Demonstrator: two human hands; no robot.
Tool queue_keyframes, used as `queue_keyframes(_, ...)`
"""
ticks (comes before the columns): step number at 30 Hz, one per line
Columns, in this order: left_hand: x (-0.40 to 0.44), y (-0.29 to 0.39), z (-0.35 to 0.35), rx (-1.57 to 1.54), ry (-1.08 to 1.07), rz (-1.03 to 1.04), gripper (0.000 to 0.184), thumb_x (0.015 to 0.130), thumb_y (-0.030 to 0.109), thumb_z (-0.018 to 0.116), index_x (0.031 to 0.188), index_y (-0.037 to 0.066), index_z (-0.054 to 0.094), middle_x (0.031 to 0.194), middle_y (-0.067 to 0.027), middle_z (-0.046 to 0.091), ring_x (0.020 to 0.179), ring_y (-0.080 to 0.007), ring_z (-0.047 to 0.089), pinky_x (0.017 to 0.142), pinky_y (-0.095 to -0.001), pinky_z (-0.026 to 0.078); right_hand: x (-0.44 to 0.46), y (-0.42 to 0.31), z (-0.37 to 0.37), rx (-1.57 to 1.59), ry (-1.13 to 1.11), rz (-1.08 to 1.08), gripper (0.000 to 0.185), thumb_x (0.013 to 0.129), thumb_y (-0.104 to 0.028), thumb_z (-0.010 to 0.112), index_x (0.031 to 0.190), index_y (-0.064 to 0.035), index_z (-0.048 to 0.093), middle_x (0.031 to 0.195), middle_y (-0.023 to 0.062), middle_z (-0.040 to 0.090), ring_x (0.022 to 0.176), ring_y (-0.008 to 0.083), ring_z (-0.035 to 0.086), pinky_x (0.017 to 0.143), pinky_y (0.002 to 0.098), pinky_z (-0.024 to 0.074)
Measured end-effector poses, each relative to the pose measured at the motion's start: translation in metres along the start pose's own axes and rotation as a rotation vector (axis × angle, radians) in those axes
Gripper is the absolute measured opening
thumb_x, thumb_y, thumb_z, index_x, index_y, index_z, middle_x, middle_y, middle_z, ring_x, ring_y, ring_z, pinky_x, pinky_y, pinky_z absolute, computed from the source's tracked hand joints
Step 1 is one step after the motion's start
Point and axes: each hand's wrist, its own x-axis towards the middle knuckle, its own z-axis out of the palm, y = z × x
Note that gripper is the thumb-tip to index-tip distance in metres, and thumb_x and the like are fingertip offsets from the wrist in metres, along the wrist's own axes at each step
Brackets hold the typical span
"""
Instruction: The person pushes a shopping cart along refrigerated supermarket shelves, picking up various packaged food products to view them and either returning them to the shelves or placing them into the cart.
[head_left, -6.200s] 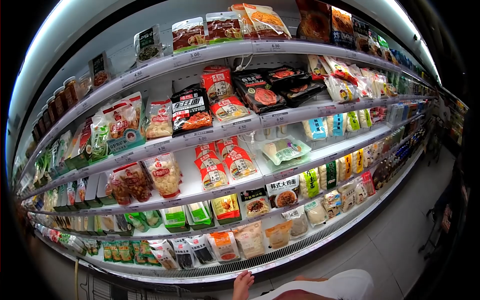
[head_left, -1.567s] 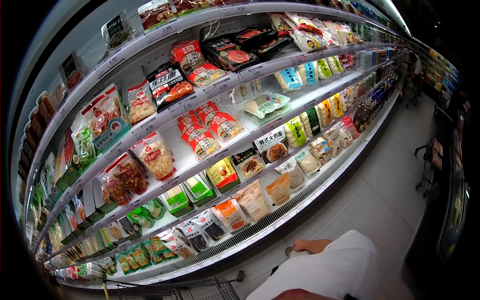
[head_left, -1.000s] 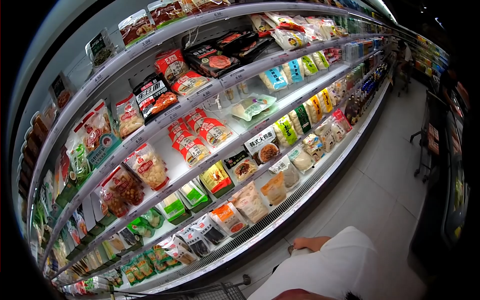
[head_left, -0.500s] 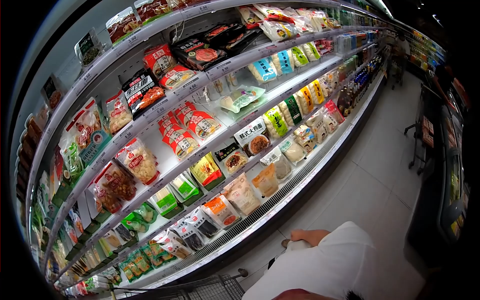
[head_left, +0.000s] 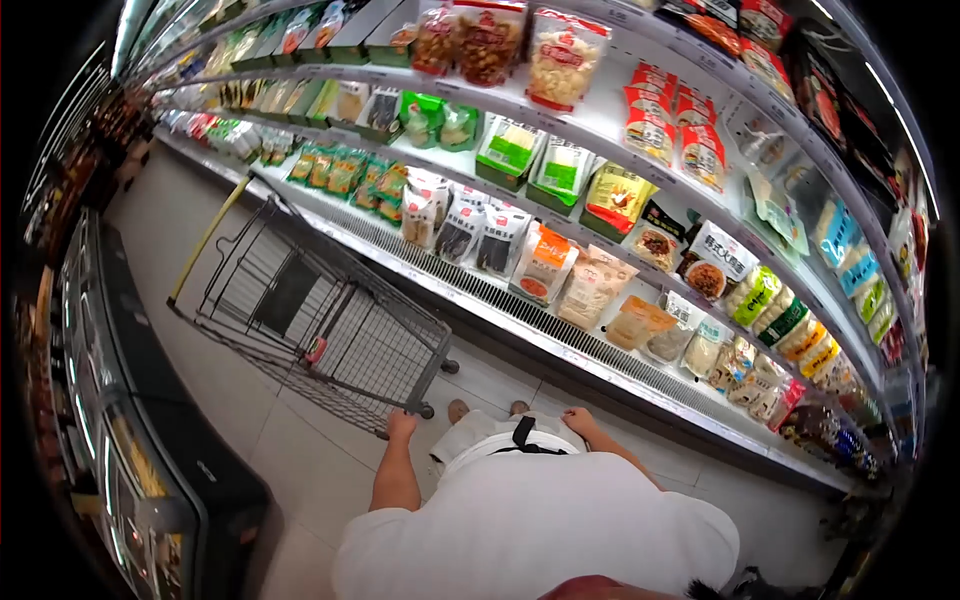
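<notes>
My left hand (head_left: pixel 401 426) is low in front of me, its fingers closed on the front edge of a wire shopping cart (head_left: pixel 385 345). The cart's basket looks bare, and its yellow handle points away to the upper left. My right hand (head_left: pixel 577 421) hangs beside my light shorts (head_left: pixel 500 431) with the fingers curled in; I see nothing in it. Nearest to that hand on the bottom shelf are an orange-and-white packet (head_left: pixel 546 264), a beige packet (head_left: pixel 596 287) and a small orange bag (head_left: pixel 638 322).
A refrigerated shelf unit (head_left: pixel 500 311) with several tiers of packaged foods curves across the front and right. On the left stands a dark freezer case (head_left: pixel 150 430). Grey tiled floor (head_left: pixel 330 470) runs between them, and my shoes (head_left: pixel 457 411) show below my shorts.
My view has swung left and down. The shopping cart and my left hand have come into view, while the right-hand aisle has gone out of sight.
</notes>
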Motion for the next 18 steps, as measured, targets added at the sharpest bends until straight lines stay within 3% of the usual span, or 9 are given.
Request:
queue_keyframes(2, -0.001, -0.006, 0.024, 0.058, -0.014, -0.080, 0.031, 0.087, 0.024, 0.059, 0.114, 0.008, 0.059, 0.124, -0.0179, 0.054, 0.111, -0.0384, 0.054, 0.096, -0.0529, 0.040, 0.002, -0.002, -0.017, -0.020, -0.051, -0.065, 0.038, 0.081, -0.028, 0.068, 0.108, -0.0014, 0.070, 0.101, 0.0193, 0.071, 0.095, 0.0289, 0.068, 0.084, 0.0358, 0.0520)
queue_keyframes(4, -0.029, 0.005, 0.031, 0.004, 0.029, -0.122, 0.030, 0.090, 0.023, 0.055, 0.116, 0.008, 0.058, 0.127, -0.0186, 0.052, 0.117, -0.0401, 0.049, 0.103, -0.0560, 0.032, -0.002, 0.008, -0.031, -0.060, -0.064, -0.041, 0.036, 0.082, -0.025, 0.069, 0.109, -0.0006, 0.069, 0.102, 0.0184, 0.071, 0.096, 0.0268, 0.068, 0.085, 0.0351, 0.0519)
queue_keyframes(5, -0.037, 0.002, 0.043, -0.030, 0.031, -0.162, 0.030, 0.090, 0.023, 0.055, 0.116, 0.008, 0.058, 0.127, -0.0186, 0.052, 0.117, -0.0401, 0.049, 0.103, -0.0560, 0.032, -0.001, 0.013, -0.036, -0.033, -0.088, -0.067, 0.040, 0.078, -0.027, 0.070, 0.109, -0.0004, 0.069, 0.101, 0.0201, 0.070, 0.095, 0.0306, 0.068, 0.083, 0.0366, 0.0512)
queue_keyframes(8, -0.056, 0.000, 0.071, -0.060, 0.118, -0.154, 0.031, 0.089, 0.022, 0.056, 0.117, 0.009, 0.057, 0.129, -0.0177, 0.051, 0.125, -0.0382, 0.043, 0.108, -0.0564, 0.025, -0.003, 0.027, -0.054, -0.068, -0.157, -0.030, 0.036, 0.084, -0.025, 0.070, 0.110, 0.0005, 0.069, 0.101, 0.0175, 0.071, 0.096, 0.0257, 0.068, 0.085, 0.0345, 0.0515)
queue_keyframes(10, -0.073, 0.004, 0.081, -0.077, 0.213, -0.134, 0.034, 0.086, 0.022, 0.060, 0.117, 0.008, 0.056, 0.132, -0.0172, 0.049, 0.131, -0.0374, 0.036, 0.112, -0.0560, 0.019, 0.009, 0.043, -0.061, 0.025, -0.285, 0.096, 0.037, 0.085, -0.022, 0.070, 0.112, 0.0034, 0.067, 0.097, 0.0146, 0.070, 0.088, 0.0207, 0.067, 0.079, 0.0324, 0.0530)
queue_keyframes(11, -0.084, 0.010, 0.079, -0.072, 0.234, -0.147, 0.045, 0.082, 0.023, 0.065, 0.122, 0.008, 0.054, 0.146, -0.0176, 0.037, 0.138, -0.0383, 0.028, 0.114, -0.0574, 0.015, 0.028, 0.065, -0.057, 0.043, -0.328, 0.105, 0.038, 0.085, -0.021, 0.069, 0.113, 0.0034, 0.065, 0.094, 0.0121, 0.070, 0.084, 0.0192, 0.067, 0.074, 0.0319, 0.0531)
queue_keyframes(12, -0.093, 0.017, 0.081, -0.077, 0.236, -0.183, 0.045, 0.082, 0.023, 0.065, 0.122, 0.008, 0.054, 0.146, -0.0176, 0.037, 0.138, -0.0383, 0.028, 0.114, -0.0574, 0.015, 0.041, 0.083, -0.056, 0.067, -0.375, 0.121, 0.038, 0.085, -0.020, 0.069, 0.115, 0.0034, 0.064, 0.091, 0.0097, 0.069, 0.079, 0.0177, 0.066, 0.069, 0.0313, 0.0531)
queue_keyframes(14, -0.115, 0.018, 0.078, -0.065, 0.522, -0.129, 0.065, 0.079, 0.024, 0.069, 0.137, 0.008, 0.044, 0.157, -0.0176, 0.019, 0.144, -0.0399, 0.017, 0.114, -0.0592, 0.013, 0.049, 0.079, -0.064, -0.026, -0.379, 0.070, 0.036, 0.085, -0.018, 0.068, 0.114, 0.0019, 0.064, 0.086, 0.0059, 0.067, 0.070, 0.0149, 0.063, 0.061, 0.0299, 0.0508)
queue_keyframes(18, -0.132, -0.003, 0.056, -0.092, 0.676, -0.225, 0.085, 0.077, 0.026, 0.072, 0.148, 0.008, 0.028, 0.159, -0.0215, 0.009, 0.144, -0.0431, 0.014, 0.115, -0.0573, 0.014, 0.088, 0.075, -0.058, -0.094, -0.282, -0.103, 0.033, 0.089, -0.020, 0.064, 0.115, 0.0005, 0.064, 0.083, 0.0044, 0.067, 0.071, 0.0119, 0.060, 0.059, 0.0267, 0.0486)
